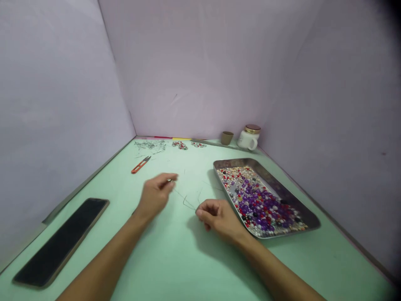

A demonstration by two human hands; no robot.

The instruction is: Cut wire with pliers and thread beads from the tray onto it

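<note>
My right hand [217, 215] is closed in a pinch on a thin wire [188, 205], which bends in a loose loop beyond the fingertips. One fine strand of it slants up toward my left hand [156, 194]. That hand is slightly blurred, its thumb and fingers closed around a small dark thing that I cannot make out. Both hands are above the green tabletop [175, 251]. Just right of my right hand lies a metal tray [297, 205] holding many loose beads [260, 200] in purple, red, white, black and gold.
A black phone [62, 242] lies at the left. Orange thread snips [140, 165], a pile of wire pieces [150, 145] and beaded clusters [180, 145] are farther back. A brown cup [227, 138] and a lidded white mug [249, 139] stand by the back wall.
</note>
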